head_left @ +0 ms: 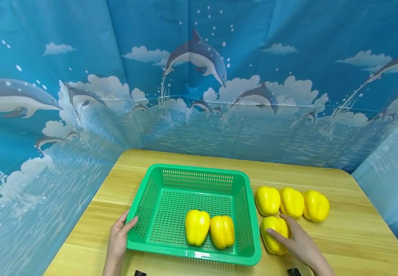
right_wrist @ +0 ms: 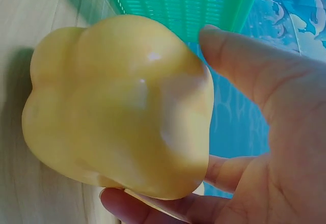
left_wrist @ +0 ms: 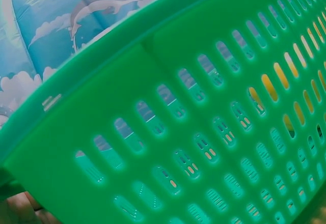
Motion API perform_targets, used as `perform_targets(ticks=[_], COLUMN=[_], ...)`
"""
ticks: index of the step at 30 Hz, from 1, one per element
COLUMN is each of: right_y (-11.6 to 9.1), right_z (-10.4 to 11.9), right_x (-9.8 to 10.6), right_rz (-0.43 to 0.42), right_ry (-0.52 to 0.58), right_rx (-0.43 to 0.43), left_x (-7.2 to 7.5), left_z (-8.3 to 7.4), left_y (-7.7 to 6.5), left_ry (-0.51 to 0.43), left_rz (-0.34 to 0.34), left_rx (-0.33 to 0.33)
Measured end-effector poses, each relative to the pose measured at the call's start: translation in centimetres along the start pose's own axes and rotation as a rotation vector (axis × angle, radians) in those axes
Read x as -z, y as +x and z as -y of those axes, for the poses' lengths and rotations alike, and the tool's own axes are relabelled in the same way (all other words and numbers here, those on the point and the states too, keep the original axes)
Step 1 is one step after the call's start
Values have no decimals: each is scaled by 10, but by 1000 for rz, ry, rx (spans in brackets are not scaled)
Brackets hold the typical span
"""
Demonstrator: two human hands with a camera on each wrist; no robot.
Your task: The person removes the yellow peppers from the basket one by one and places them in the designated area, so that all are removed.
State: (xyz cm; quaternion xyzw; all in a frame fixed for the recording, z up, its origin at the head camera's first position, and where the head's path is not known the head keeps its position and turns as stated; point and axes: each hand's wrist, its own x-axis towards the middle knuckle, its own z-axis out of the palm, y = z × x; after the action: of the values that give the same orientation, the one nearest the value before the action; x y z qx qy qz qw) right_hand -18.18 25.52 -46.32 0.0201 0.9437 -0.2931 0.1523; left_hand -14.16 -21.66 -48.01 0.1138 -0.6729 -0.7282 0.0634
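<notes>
Six glossy yellow, lobed bell peppers (head_left: 197, 227) are in view: two inside one rectangular green plastic basket with slotted walls (head_left: 199, 168) and four outside it, three in a row and one at the right hand (head_left: 298, 242). There are two bare hands in all, counting the left hand (head_left: 117, 237), and one yellowish wood-grain table (head_left: 354, 234).

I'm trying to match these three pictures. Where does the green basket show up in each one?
Head: the green basket sits at the lower middle, on the table.
Left wrist: it fills most of the picture, its slotted outer wall seen close up.
Right wrist: part of it shows at the top, beyond the yellow pepper.
Shared landmark: the blue dolphin backdrop.
</notes>
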Motion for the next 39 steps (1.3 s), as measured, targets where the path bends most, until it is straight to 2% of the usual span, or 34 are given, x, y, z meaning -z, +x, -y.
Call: perform_targets(ticks=[7,14,17,24,28,32,39], right_y=[-1,-5,-8,-15,-16,-17,-13], right_z=[1,2,4,16,26,36,56], right_x=[1,2,4,9,13,15,16], right_rz=[-11,-77,-138,-341,-402,-417,-384], right_ry=[-2,-11,-6,12,19,47,60], right_rx=[-19,34,64,154,194,239,358], left_x=[0,1,1,0,0,0,0], left_z=[0,0,-1,0,0,0,-1], left_y=[1,1,0,0,0,0,0], left_ry=[4,3,7,13,7,3,19], left_rz=[-4,-5,-4,-8,-2,3,1], left_rx=[-8,-6,-3,-8,-10,-12,-3])
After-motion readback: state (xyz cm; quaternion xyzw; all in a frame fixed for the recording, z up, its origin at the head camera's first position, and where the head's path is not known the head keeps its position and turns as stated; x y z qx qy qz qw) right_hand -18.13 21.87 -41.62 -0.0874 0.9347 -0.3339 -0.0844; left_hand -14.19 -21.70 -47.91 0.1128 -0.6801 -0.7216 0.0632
